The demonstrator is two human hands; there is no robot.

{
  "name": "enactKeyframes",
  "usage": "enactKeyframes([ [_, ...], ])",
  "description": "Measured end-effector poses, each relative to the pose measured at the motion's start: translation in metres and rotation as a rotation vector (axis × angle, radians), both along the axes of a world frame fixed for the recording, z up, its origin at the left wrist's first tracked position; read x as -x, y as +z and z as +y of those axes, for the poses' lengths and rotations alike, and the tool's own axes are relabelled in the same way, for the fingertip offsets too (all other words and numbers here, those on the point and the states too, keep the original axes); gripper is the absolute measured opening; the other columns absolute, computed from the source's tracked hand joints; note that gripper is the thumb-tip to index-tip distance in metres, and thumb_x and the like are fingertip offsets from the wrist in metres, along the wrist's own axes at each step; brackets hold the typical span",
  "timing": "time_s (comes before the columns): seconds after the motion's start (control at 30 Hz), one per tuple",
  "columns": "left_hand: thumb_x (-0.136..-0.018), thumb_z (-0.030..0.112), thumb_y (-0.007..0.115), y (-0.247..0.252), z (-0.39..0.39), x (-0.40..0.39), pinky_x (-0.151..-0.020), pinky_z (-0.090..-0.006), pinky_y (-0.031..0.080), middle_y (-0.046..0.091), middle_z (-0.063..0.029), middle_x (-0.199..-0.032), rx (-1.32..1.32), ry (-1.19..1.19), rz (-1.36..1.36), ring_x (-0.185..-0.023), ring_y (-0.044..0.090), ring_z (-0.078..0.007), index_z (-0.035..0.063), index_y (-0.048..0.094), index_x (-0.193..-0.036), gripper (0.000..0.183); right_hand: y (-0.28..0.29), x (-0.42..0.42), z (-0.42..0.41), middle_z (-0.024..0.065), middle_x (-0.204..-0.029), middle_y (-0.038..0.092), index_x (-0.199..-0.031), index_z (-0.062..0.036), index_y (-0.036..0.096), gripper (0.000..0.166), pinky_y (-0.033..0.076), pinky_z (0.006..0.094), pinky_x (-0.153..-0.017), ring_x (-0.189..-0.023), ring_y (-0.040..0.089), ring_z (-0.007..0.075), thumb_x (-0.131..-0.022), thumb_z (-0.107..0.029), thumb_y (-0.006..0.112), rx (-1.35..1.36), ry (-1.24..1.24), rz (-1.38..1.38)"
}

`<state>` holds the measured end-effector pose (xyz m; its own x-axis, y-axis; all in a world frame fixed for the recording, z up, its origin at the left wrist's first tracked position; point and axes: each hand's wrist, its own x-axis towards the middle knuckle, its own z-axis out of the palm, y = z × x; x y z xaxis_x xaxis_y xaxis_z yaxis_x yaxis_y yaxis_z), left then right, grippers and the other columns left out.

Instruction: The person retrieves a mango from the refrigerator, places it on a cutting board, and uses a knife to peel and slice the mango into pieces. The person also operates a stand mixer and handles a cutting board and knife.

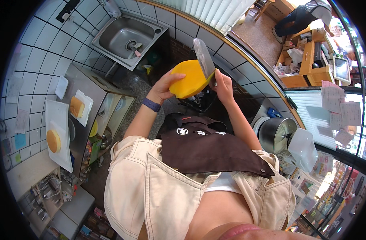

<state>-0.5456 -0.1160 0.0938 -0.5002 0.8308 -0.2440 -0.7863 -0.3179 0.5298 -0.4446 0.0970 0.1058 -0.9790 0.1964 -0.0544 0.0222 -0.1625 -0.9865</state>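
Note:
My left hand [165, 85] grips a large, mostly peeled mango [187, 78] from its left side, with the thumb on the bare yellow flesh. In my right hand [223, 85] is a knife [204, 57], its broad blade lying along the mango's right side and pointing away from me. A strip of greenish peel [211, 78] shows between the blade and my right fingers. The knife's handle is hidden by that hand. Beneath the fruit is a bin lined with a black plastic bag [201, 100].
A stainless steel sink [100, 36] stands ahead-left with utensils inside. Leftward, a metal counter [83, 79] carries a white cutting board [58, 112] with a round cake [53, 141], and another cake piece [77, 107]. A steel pot [268, 136] stands at right. Beyond the window, a person [306, 15] bends over.

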Motion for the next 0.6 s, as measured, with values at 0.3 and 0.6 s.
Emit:
enactKeyframes([
  [0.3,-0.086,0.018,0.064,-0.008,0.006,-0.015,-0.087,-0.0334,0.053,0.056,-0.0078,-0.118,0.051,0.059,-0.070,-0.109,0.058,-0.0211,0.0102,0.047,-0.127,0.045,0.003,-0.010,-0.002,-0.0032,-0.069,0.056,-0.087,0.0029,0.066,0.037,0.040,0.0198,-0.059,-0.065,0.049,0.0041,-0.089,-0.034,0.065,-0.298,-0.013,-0.045],
  [0.6,-0.089,0.022,0.061,-0.015,0.013,-0.020,-0.079,-0.0301,0.055,0.057,-0.0088,-0.115,0.070,0.081,-0.119,-0.103,0.061,-0.0207,0.0104,0.045,-0.129,0.044,-0.007,-0.015,-0.017,-0.0029,-0.064,0.057,-0.084,0.0033,0.065,0.034,0.041,0.0198,-0.055,-0.059,0.049,0.0032,-0.092,-0.030,0.061,-0.167,-0.047,-0.065],
])
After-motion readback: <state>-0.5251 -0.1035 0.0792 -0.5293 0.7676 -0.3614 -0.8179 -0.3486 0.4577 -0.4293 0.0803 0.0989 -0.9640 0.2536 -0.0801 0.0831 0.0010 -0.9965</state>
